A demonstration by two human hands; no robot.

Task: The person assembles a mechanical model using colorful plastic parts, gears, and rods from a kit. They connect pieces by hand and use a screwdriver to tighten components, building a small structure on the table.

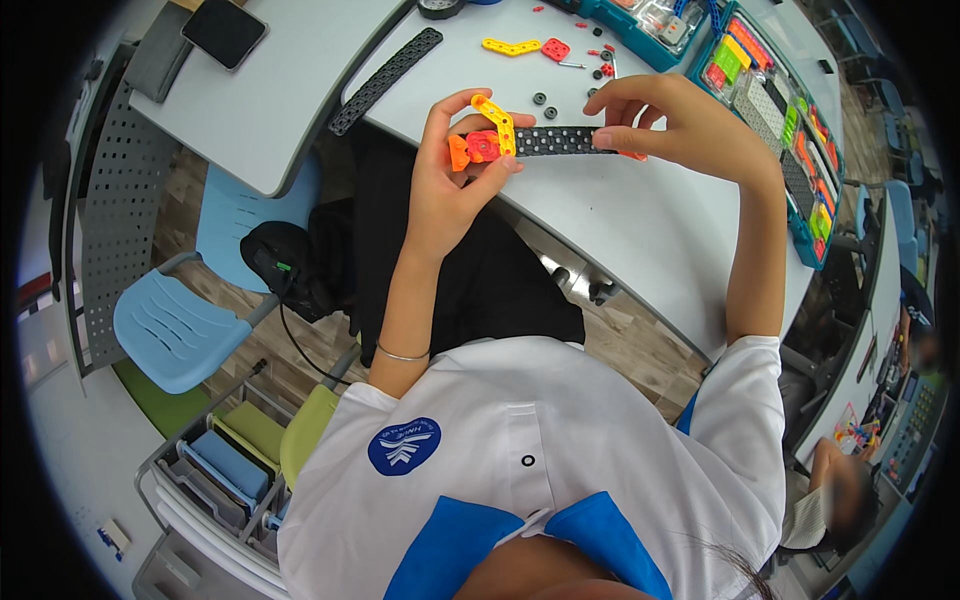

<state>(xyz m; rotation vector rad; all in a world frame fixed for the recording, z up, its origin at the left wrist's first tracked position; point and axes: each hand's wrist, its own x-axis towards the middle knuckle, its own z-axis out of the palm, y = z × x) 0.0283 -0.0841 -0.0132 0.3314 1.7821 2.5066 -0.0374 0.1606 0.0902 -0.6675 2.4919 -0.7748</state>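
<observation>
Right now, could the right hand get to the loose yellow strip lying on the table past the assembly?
Probably yes: the right hand pinches the black perforated strip, and the yellow strip lies beyond it on open table, nothing between. It would have to let go first.

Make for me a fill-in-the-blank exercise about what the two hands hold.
1. The left hand pinches a yellow bar and an ____ piece.
2. The right hand holds one end of a ____ perforated strip.
3. A longer black strip lies on the ____ table.

Missing words: orange; black; grey
</observation>
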